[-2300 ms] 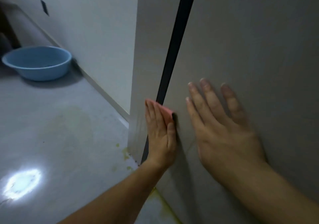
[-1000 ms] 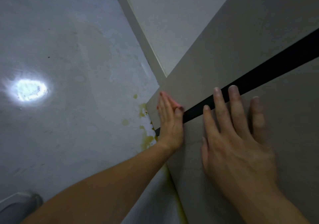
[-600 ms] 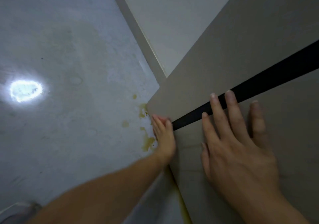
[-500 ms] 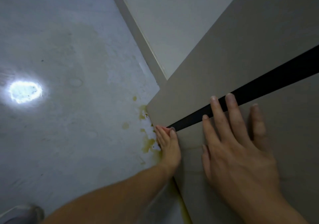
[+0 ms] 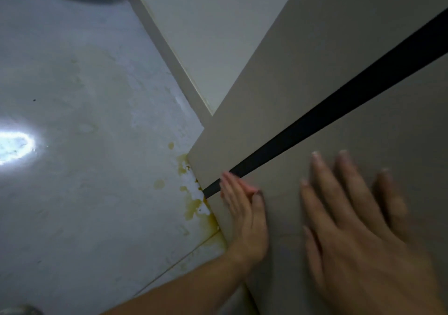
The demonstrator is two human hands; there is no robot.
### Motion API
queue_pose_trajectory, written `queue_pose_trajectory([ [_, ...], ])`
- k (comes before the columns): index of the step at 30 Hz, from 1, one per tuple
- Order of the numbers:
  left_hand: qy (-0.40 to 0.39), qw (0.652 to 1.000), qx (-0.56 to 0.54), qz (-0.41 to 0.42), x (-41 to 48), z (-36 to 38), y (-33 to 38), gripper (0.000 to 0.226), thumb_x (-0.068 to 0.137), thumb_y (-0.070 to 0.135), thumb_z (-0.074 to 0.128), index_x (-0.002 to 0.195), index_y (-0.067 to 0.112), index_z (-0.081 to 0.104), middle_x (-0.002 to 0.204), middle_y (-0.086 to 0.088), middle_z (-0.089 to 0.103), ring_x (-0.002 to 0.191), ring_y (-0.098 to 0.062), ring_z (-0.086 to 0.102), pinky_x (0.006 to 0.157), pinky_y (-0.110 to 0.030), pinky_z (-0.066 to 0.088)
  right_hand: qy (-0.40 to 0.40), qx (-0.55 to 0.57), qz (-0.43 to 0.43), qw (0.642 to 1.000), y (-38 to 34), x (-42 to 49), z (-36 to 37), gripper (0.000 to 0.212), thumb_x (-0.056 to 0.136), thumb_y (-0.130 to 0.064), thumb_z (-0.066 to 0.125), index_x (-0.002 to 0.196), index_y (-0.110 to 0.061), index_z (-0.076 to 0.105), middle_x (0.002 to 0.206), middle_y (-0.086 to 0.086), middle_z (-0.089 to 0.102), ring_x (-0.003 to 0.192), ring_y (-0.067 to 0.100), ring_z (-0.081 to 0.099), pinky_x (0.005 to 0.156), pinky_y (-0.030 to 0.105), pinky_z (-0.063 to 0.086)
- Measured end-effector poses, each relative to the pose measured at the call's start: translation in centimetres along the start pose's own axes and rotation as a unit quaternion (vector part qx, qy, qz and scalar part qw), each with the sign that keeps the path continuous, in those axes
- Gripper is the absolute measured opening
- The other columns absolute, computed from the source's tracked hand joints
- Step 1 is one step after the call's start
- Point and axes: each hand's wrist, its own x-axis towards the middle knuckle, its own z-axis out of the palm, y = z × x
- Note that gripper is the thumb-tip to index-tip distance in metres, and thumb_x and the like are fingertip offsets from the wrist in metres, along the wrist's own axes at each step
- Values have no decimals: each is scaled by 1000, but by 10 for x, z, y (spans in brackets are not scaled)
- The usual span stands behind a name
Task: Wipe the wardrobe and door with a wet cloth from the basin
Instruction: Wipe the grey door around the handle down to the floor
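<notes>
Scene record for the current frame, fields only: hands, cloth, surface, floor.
left hand: flat, pressing the pink cloth on the wardrobe panel, low down beside the black strip
right hand: flat on the same panel, holding nothing
cloth: mostly hidden under the left hand
floor: yellowish stains by the panel's bottom corner
</notes>
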Motion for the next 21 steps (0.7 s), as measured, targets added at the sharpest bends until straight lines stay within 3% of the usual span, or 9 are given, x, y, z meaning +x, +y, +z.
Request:
queue_pose_trajectory([
  [2, 6, 985, 22, 170, 9, -8, 45, 73, 102, 53, 17, 154, 25, -27, 163, 11, -37, 151, -11, -32, 123, -33, -20, 25, -9, 19, 999, 16, -2, -14, 64, 85, -24, 55, 144, 0, 52, 166, 19, 21, 156, 38, 12, 122, 65, 9],
  [4, 14, 963, 66, 260, 16, -8, 59, 73, 106, 49, 20, 157, 17, -21, 167, -2, -29, 155, -23, -25, 126, -44, -14, 26, -18, 28, 999, 24, -5, -22, 64, 87, -25, 52, 147, -1, 50, 167, 19, 18, 156, 39, 9, 120, 69, 12],
  [6, 14, 952, 94, 292, 18, -9, 48, 74, 106, 54, 17, 159, 15, -18, 169, -8, -23, 156, -28, -20, 126, -55, -7, 26, -26, 34, 999, 23, -11, -26, 64, 87, -27, 53, 146, -3, 51, 167, 18, 20, 156, 38, 11, 121, 66, 13],
  [9, 0, 950, 121, 288, 16, -16, 29, 74, 104, 62, 13, 158, 27, -22, 169, -3, -24, 156, -27, -21, 124, -63, 0, 31, -29, 40, 998, 23, -22, -30, 61, 86, -29, 57, 143, -5, 56, 166, 17, 25, 155, 36, 19, 124, 60, 10],
  [11, -14, 941, 124, 314, 18, -19, 52, 75, 105, 60, 14, 158, 20, -21, 168, -9, -23, 155, -30, -22, 123, -65, -1, 41, -32, 56, 997, 32, -29, -39, 60, 88, -31, 56, 142, -6, 57, 165, 16, 26, 154, 36, 21, 124, 59, 10],
  [14, -23, 885, 144, 441, 16, -10, 137, 77, 107, 49, 21, 156, -4, -6, 165, -30, -11, 155, -46, -11, 124, -63, -4, 84, -40, 109, 990, 53, -40, -62, 59, 90, -32, 54, 144, -9, 56, 166, 14, 26, 154, 36, 20, 124, 61, 10],
  [16, -9, 847, 165, 504, 12, -3, 174, 75, 106, 45, 27, 154, -6, 1, 163, -29, -10, 154, -49, -7, 124, -63, -1, 95, -57, 121, 986, 66, -47, -75, 59, 91, -32, 53, 147, -12, 53, 166, 13, 24, 155, 36, 17, 124, 61, 9],
  [21, -39, 850, 225, 474, -20, -1, 117, 79, 105, 48, 28, 160, 10, -15, 166, -23, -16, 154, -45, -11, 123, -66, 2, 73, -80, 116, 987, 74, -58, -83, 61, 94, -31, 47, 152, -11, 45, 168, 14, 19, 156, 36, 13, 125, 57, 2],
])
